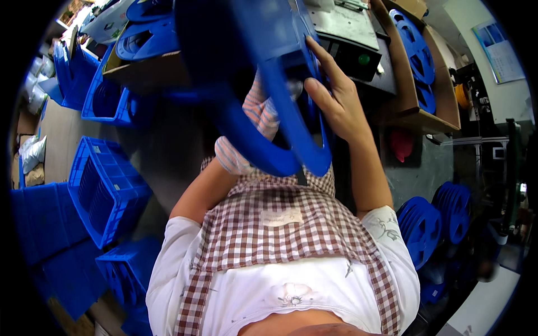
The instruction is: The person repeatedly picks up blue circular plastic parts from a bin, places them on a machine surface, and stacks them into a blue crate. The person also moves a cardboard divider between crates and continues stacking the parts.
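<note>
A large blue plastic reel [269,53] with cut-out windows is held up in front of my chest, tilted and partly blurred. My left hand [260,115], in a striped knit glove, grips it from behind and below; the reel's rim hides part of its fingers. On the other side, my bare right hand [343,103] has its thumb and fingers closed on the reel's right edge. Just beyond that hand stands a black box with a green button [364,59].
At right, a cardboard box [445,112] holds blue reels; more reels [418,231] stand below. Another cardboard box [148,75] with reels is at upper left. Blue crates [115,187] line the left side. A red cloth-like item [400,144] lies on the grey table [409,182].
</note>
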### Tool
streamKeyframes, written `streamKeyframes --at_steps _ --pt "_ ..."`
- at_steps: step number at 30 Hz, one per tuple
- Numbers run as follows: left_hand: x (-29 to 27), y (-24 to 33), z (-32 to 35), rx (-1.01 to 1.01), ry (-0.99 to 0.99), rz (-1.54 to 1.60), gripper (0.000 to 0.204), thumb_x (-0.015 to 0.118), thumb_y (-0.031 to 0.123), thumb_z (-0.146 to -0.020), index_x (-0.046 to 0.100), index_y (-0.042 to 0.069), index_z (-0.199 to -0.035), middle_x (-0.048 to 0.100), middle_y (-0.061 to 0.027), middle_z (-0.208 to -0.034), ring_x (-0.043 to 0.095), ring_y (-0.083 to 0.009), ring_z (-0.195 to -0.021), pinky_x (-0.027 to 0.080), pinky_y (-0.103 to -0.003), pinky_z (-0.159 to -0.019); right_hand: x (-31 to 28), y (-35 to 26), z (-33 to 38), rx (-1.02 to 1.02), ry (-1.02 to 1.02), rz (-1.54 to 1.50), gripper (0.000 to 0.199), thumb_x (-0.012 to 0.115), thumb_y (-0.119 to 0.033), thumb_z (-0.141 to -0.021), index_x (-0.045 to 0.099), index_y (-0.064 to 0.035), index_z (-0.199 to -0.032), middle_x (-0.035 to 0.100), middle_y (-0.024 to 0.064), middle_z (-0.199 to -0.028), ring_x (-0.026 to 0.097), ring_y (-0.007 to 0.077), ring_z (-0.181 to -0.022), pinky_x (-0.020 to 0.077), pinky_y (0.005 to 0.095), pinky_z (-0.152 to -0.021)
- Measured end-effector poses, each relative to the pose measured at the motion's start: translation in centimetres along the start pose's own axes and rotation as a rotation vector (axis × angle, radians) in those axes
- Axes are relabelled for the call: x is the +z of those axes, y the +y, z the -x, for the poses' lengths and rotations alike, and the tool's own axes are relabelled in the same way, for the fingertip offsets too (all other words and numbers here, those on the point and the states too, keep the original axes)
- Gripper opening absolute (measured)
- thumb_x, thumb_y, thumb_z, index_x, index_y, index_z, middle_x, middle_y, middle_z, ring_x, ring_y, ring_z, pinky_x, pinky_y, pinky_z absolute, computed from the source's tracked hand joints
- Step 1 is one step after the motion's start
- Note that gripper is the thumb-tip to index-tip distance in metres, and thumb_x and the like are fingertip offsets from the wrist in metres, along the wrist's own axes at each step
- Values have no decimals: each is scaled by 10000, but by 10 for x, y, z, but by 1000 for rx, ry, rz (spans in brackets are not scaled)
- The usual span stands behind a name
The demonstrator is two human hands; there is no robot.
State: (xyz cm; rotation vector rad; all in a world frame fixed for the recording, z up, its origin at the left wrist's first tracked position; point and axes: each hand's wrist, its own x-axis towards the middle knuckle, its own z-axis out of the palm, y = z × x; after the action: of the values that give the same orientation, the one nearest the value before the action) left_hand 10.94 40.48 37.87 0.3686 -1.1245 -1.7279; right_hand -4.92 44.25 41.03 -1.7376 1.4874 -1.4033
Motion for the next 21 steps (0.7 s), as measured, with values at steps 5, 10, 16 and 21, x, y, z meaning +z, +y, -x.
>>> streamKeyframes --at_steps 5,10,16,21 --pt "-8 10 -27 -220 -139 -310 414 640 222 -908 544 -17 -1232 603 -161 -1170 630 -213 -1026 553 -308 -830 -51 0 -13 98 -216 330 738 612 -544 -800 397 -240 -1437 638 238 -1077 617 386 -1029 458 400 -920" --pt "-67 -30 -103 -133 -261 107 327 571 167 -940 535 -24 -1203 637 -165 -1060 653 -230 -1005 596 -291 -758 -93 10 -75 89 -295 580 782 493 -742 -746 406 -360 -1424 545 249 -1273 555 403 -1145 423 451 -978" --pt "-110 -9 -234 124 -446 -99 282 517 92 -950 524 27 -1224 624 -101 -1129 612 -200 -1067 489 -324 -993 -125 84 -199 -24 -155 826 631 519 -597 -851 476 -252 -1377 550 185 -1283 531 351 -1171 423 423 -988" --pt "-117 -6 -283 -40 -294 -160 365 456 28 -947 470 54 -1311 593 -78 -1206 549 -199 -1166 398 -293 -1088 -117 112 -270 221 -217 829 707 523 -616 -856 399 -234 -1437 430 196 -1426 392 354 -1328 297 402 -1102"
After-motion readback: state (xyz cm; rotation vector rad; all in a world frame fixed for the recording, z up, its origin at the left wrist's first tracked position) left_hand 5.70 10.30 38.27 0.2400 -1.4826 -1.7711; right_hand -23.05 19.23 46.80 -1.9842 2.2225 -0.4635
